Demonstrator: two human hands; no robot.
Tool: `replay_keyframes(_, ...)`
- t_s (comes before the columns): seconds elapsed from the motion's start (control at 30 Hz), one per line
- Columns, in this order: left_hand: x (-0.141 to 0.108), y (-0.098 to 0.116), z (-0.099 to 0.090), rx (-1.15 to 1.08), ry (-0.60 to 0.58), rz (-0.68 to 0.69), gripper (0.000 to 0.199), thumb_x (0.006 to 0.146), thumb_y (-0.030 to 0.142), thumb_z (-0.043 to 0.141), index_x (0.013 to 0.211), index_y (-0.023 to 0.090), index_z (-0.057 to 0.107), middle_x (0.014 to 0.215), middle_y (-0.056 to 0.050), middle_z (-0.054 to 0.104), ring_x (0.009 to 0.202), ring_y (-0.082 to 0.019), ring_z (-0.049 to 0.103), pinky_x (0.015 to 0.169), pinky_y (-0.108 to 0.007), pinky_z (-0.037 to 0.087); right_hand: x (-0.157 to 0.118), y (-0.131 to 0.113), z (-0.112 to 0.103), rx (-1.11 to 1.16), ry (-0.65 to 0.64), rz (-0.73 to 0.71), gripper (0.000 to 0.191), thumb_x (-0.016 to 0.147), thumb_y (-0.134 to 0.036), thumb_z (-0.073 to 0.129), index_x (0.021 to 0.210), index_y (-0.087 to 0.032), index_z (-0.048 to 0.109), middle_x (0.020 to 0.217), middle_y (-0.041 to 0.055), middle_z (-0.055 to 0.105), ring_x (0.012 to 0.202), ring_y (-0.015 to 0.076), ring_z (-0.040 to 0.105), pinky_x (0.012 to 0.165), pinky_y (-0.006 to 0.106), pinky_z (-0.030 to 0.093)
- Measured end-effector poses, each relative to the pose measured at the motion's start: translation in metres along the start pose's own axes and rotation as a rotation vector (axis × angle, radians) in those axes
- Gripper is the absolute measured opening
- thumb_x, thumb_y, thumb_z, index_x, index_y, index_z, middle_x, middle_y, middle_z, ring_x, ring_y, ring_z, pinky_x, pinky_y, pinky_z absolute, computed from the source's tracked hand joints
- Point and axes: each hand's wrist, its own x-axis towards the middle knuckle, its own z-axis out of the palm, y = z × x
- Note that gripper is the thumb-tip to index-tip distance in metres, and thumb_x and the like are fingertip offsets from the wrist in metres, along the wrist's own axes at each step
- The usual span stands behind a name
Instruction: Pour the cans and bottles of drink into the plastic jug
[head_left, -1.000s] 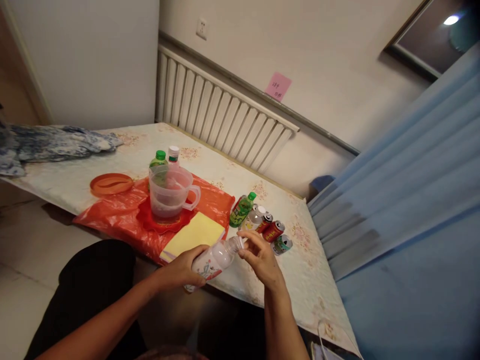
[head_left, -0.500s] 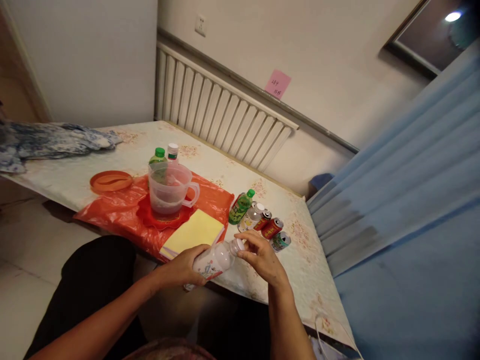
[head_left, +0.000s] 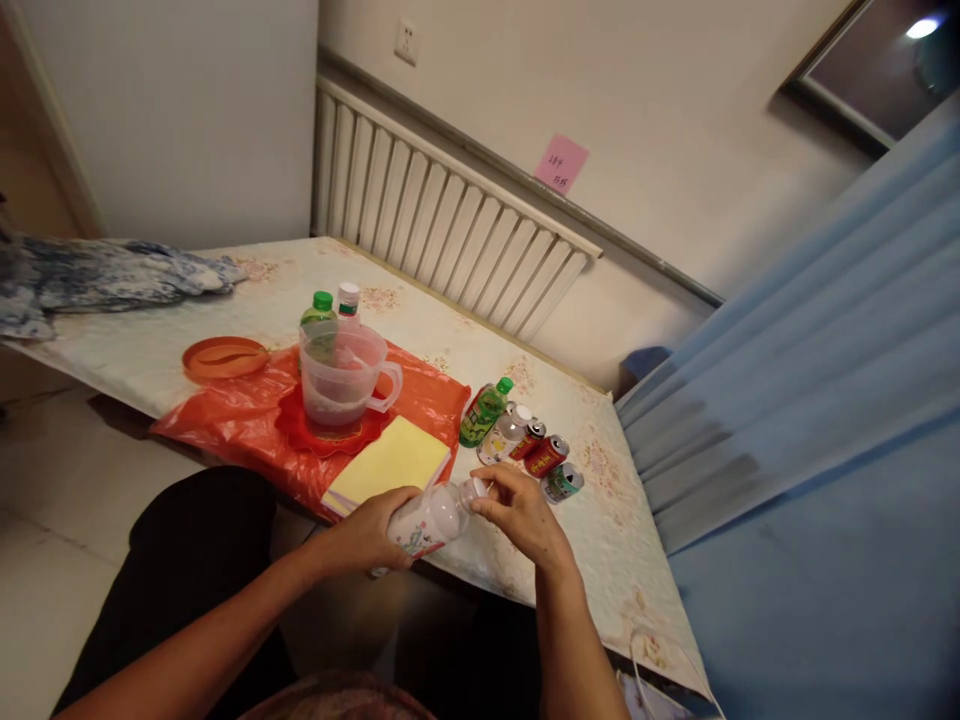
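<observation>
Left hand point(head_left: 370, 535) fingers closed round a clear labelled bottle point(head_left: 437, 517), tilted by the bench point(head_left: 600, 570) near edge — right hand point(head_left: 523, 515) fingers seemingly pinching its white cap point(head_left: 475, 489), contact partly hidden.

I get dim, warm light over the tabletop point(head_left: 622, 570), deep shadow under its near edge, glare in the wall frame point(head_left: 862, 85), and a blurry curtain point(head_left: 780, 400).
</observation>
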Motion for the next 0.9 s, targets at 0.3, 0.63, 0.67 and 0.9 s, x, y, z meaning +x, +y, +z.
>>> replay_keyframes(0.3, 0.002, -0.006, 0.001, -0.028, -0.009, 0.019, 0.066, 0.056, 0.023, 0.068, 0.121, 0.020, 0.055, 0.113, -0.003, 0.066, 0.103, -0.027, 0.060, 0.086, -0.033, 0.049, 0.001, 0.006, 0.016, -0.042, 0.092, 0.079, 0.022, 0.084, -0.038, 0.068, 0.073, -0.020, 0.063, 0.061, -0.0048, 0.050, 0.057, 0.0120, 0.043, 0.054, 0.024, 0.030)
replay_keyframes(0.63, 0.002, -0.003, -0.004, -0.106, -0.041, -0.025, 0.071, 0.057, 0.028, 0.068, 0.126, 0.019, 0.052, 0.118, -0.004, 0.064, 0.106, -0.026, 0.059, 0.088, -0.032, 0.048, 0.005, 0.021, 0.004, 0.398, -0.044, 0.019, 0.045, 0.076, -0.039, 0.078, 0.118, -0.027, 0.070, 0.123, 0.0051, 0.069, 0.104, 0.0227, 0.063, 0.090, 0.034, 0.048)
replay_keyframes(0.67, 0.002, -0.003, -0.004, -0.114, -0.042, -0.029, 0.071, 0.057, 0.027, 0.068, 0.126, 0.018, 0.053, 0.117, -0.004, 0.064, 0.106, -0.026, 0.059, 0.088, -0.032, 0.048, 0.005, 0.021, 0.004, 0.457, -0.047, 0.031, 0.042, 0.076, -0.038, 0.078, 0.115, -0.028, 0.072, 0.122, 0.0047, 0.069, 0.107, 0.0233, 0.063, 0.093, 0.035, 0.048)
replay_keyframes(0.9, 0.002, -0.003, -0.002, -0.132, -0.037, -0.048, 0.070, 0.056, 0.024, 0.068, 0.123, 0.017, 0.054, 0.113, -0.004, 0.064, 0.103, -0.026, 0.059, 0.086, -0.031, 0.047, 0.008, 0.020, 0.014, 0.501, 0.064, 0.105, 0.030, 0.066, -0.032, 0.085, 0.094, -0.025, 0.077, 0.098, 0.0034, 0.075, 0.092, 0.0223, 0.067, 0.088, 0.035, 0.052)
